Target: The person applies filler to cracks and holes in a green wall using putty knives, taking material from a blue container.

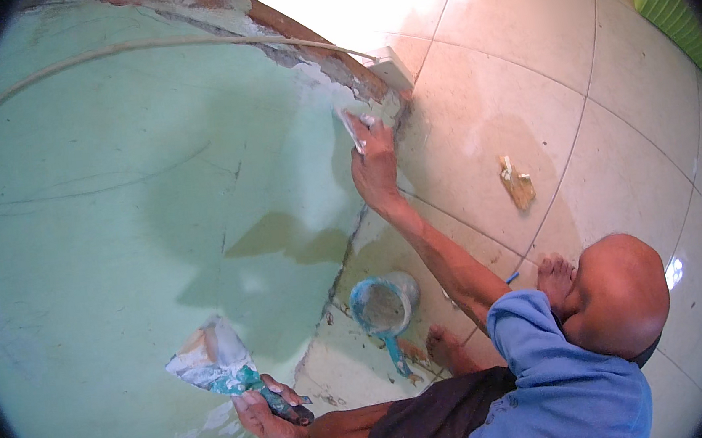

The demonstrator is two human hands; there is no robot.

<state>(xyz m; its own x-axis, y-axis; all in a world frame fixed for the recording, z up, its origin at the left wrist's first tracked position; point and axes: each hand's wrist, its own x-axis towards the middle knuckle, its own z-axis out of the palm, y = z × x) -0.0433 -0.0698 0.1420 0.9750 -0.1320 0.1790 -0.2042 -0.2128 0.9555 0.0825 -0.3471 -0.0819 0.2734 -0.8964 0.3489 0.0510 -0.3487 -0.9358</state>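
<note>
Wearer's own hands: outside our view; we cannot tell their state. Two hands observed, which we read as one squatting co-worker's.

Outstretched hand [376,164]: fingers closed on a thin, flat, pale scraper [353,132], which we see nearly edge-on at the pale green painted wall [100,243], close to its broken, whitish edge. Contact along the blade not resolved.

Lower hand [262,415]: fingers curled round the dark, teal-smeared handle of a broad metal putty knife [212,357]. Its flared blade carries whitish paste and points up and left in our view, in front of the same wall.

Further out, we note a light-blue plastic dipper [381,307] with greyish contents, standing on the pale tiled floor [516,93] between the wall and the co-worker's bare feet [446,350]. Beyond the outstretched arm lies a crumpled brown scrap [517,183]. Near the wall's upper corner we record a white rectangular box [390,70], joined by a pale cable [140,45] running across the wall.
</note>
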